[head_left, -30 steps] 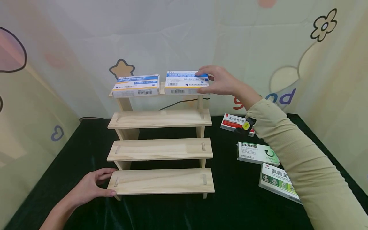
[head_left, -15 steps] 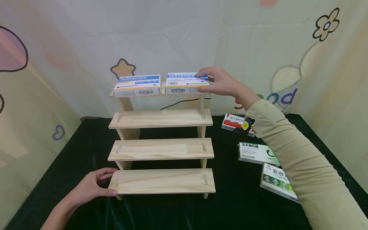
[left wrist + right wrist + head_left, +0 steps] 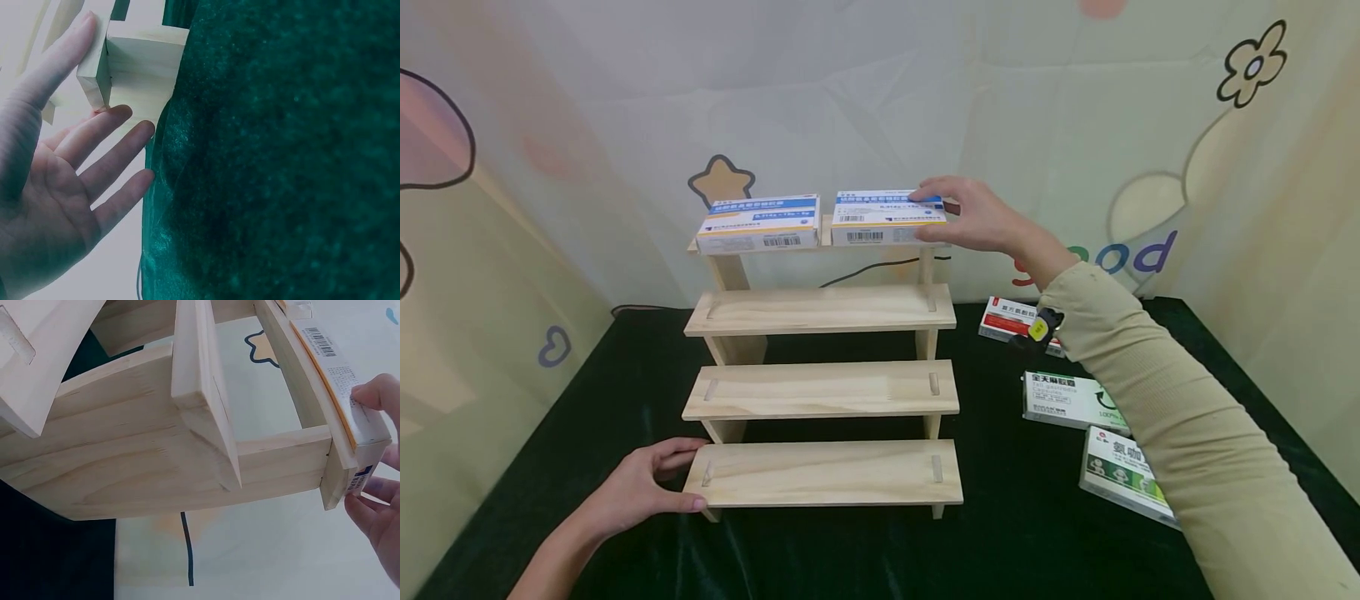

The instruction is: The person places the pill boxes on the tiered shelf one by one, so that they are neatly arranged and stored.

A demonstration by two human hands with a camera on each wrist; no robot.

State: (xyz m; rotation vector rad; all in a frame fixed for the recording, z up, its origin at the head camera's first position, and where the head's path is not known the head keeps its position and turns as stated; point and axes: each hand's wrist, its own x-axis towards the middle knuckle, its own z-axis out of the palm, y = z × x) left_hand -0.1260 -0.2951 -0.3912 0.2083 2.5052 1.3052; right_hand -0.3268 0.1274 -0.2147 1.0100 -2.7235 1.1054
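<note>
A four-step wooden display rack (image 3: 820, 392) stands on dark green cloth. My left hand (image 3: 632, 492) grips the left end of its lowest board between thumb and forefinger; in the left wrist view the other fingers (image 3: 119, 162) extend loosely beside the board. My right hand (image 3: 977, 215) holds the right end of a white-and-blue medicine box (image 3: 880, 218) lying on the top step. The right wrist view shows the thumb on the box's front face (image 3: 350, 400) and fingers around its end. Left of it, a similar medicine box (image 3: 760, 223) lies on the same step, with a narrow gap between them.
Right of the rack, a red-and-white medicine box (image 3: 1009, 318), a green-and-white one (image 3: 1067, 400) and a box with a green picture band (image 3: 1123, 471) lie on the cloth (image 3: 1000, 517). My right sleeve partly covers them. A printed curtain (image 3: 865, 108) hangs behind the rack.
The head view has shifted slightly. Both hands keep their holds, and the box under my right hand sits marginally lower in view than one second ago.
</note>
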